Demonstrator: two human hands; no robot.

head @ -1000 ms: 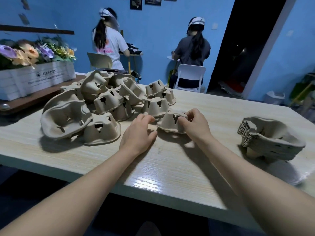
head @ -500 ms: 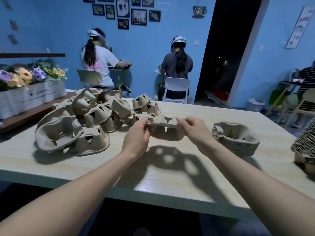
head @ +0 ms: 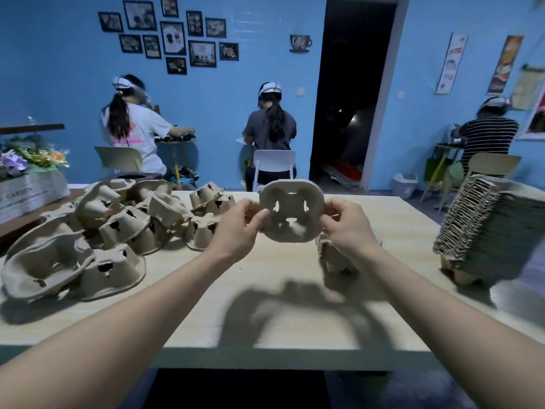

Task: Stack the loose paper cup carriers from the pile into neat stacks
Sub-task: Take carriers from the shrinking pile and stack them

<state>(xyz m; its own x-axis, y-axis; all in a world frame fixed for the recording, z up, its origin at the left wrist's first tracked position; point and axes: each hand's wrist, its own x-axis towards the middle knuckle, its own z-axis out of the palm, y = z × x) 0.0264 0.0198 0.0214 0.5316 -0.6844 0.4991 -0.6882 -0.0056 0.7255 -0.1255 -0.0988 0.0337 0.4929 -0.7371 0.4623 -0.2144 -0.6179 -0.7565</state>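
One paper cup carrier [head: 290, 214] is held up between two hands, the left hand [head: 237, 228] and the right hand [head: 348, 228]. One loose pile [head: 97, 231] holds more carriers than can be counted. Two stacks stand on the table [head: 280, 305]: a tall stack [head: 489, 228] and a low stack [head: 333, 255]. Three seated people [head: 269, 131] face away.

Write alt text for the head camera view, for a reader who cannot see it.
Both hands, left hand and right hand, hold one tan moulded-pulp cup carrier upright above a pale wooden table. A loose pile of tan pulp carriers lies at left; a tall neat stack of carriers stands at right.
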